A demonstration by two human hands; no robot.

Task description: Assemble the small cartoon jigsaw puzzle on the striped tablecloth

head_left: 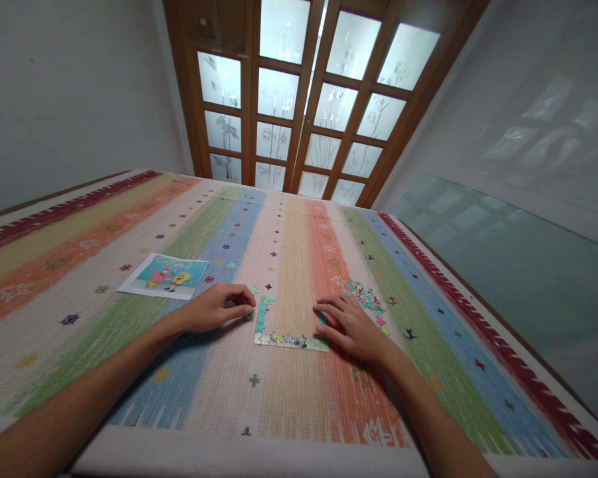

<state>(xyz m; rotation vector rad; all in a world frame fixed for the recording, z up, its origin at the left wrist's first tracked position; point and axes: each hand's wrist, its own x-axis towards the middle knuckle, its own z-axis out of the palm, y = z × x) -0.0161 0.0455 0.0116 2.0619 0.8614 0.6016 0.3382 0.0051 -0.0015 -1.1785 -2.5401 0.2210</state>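
A partly joined jigsaw puzzle (292,341) lies on the striped cloth, its bottom row and left side forming a corner. Just left of it hovers or rests my left hand (219,309), fingers curved, with a gap between thumb and forefinger. Near its fingertips is a loose teal puzzle piece (254,289). My right hand (351,326) lies over the puzzle's right side, fingers apart, covering part of the teal pieces there. Beyond that hand is a pile of loose puzzle pieces (363,295), partly hidden by it.
A printed cartoon picture (163,275) lies left of my left hand. Another loose piece (230,265) sits farther back. The patterned tablecloth (294,398) covers the table. Wooden doors with frosted panes (278,93) stand behind, and a glass panel (518,265) leans at right.
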